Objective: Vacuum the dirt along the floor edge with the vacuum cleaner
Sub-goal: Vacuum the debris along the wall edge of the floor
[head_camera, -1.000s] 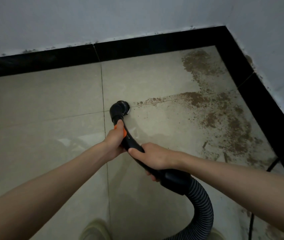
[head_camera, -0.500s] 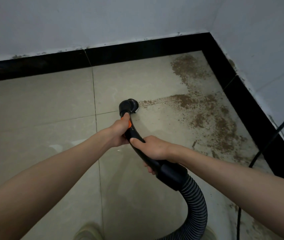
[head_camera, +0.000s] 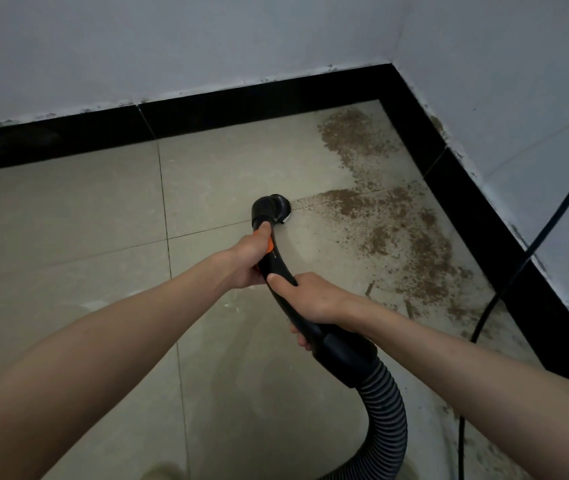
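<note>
Brown dirt [head_camera: 404, 237] spreads from the nozzle [head_camera: 271, 209] toward the floor's right edge and far corner, my left hand [head_camera: 250, 258] nearer it, right hand [head_camera: 311, 299] behind, both wrapped round the wand [head_camera: 278, 268].

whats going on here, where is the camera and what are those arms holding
The camera sits on a person's head and looks down, so the two bare arms are the wearer's own. Both hands hold the curved black handle of a vacuum cleaner. The left hand grips it near the front, by an orange part, and the right hand grips it further back, fingers curled underneath. A ribbed grey hose runs from the handle toward the wearer. The round nozzle rests on the beige tiled floor, at the left end of a patch of brown dirt spread along the black skirting in the room's corner. A thin black cable crosses the right wall.
</note>
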